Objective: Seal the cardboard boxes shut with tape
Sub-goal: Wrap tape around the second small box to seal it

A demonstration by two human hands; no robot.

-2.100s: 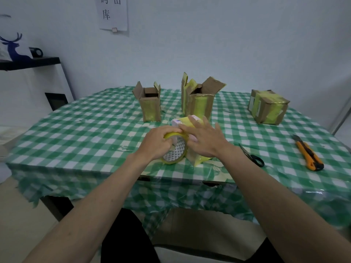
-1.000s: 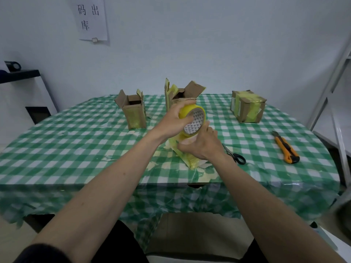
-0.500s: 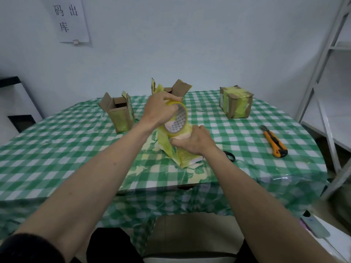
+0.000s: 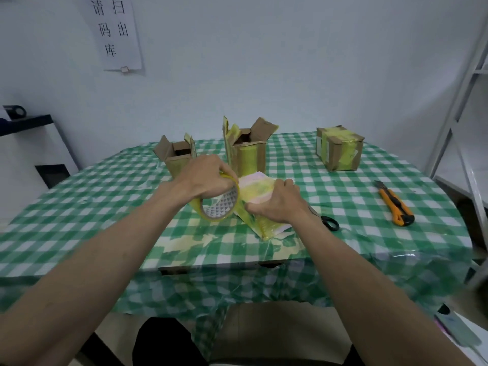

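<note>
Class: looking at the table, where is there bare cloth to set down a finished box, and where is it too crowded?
Free: the wide left stretch of tablecloth beside the left hand, and cloth between the sealed box and utility knife. Crowded: the centre, around both hands, the tape roll, the scissors and the two open boxes.

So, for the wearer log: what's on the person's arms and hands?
Nothing visible: the left hand and right hand are bare, with no gloves, rings or watch, and both forearms are uncovered. No sleeve shows in the frame.
</note>
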